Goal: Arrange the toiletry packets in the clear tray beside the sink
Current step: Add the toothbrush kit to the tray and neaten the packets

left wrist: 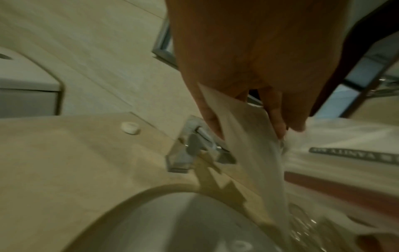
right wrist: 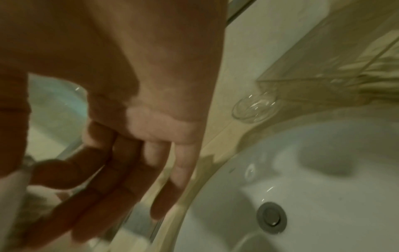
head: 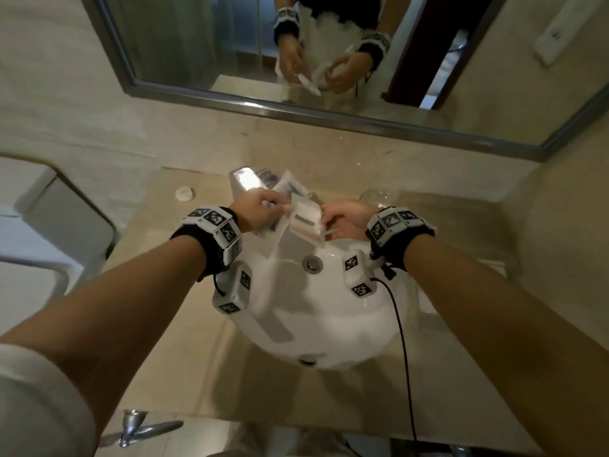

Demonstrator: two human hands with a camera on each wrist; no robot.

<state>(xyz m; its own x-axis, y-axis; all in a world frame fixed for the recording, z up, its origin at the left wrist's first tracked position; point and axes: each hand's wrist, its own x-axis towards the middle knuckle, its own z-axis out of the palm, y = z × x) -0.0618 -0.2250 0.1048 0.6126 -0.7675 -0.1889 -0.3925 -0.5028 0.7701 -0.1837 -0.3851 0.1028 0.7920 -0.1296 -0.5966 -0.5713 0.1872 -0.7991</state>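
Note:
Both hands hover over the back rim of the white sink (head: 313, 311). My left hand (head: 275, 206) pinches a few pale toiletry packets (head: 287, 186); the left wrist view shows one beige packet (left wrist: 254, 145) between its fingers (left wrist: 276, 119). My right hand (head: 329, 215) grips a small stack of white packets (head: 304, 222) by the right edge. In the right wrist view its thumb and forefinger (right wrist: 58, 173) close on a white packet (right wrist: 10, 191). The clear tray (right wrist: 313, 81) stands on the counter right of the sink, faint in the head view (head: 454, 209).
A chrome faucet (head: 245, 183) rises behind the basin, just beyond my left hand. A clear glass (head: 375, 195) stands between the faucet and the tray. A small white cap (head: 184, 193) lies at the counter's left. The mirror (head: 296, 44) hangs above; a toilet (head: 49, 219) is at the left.

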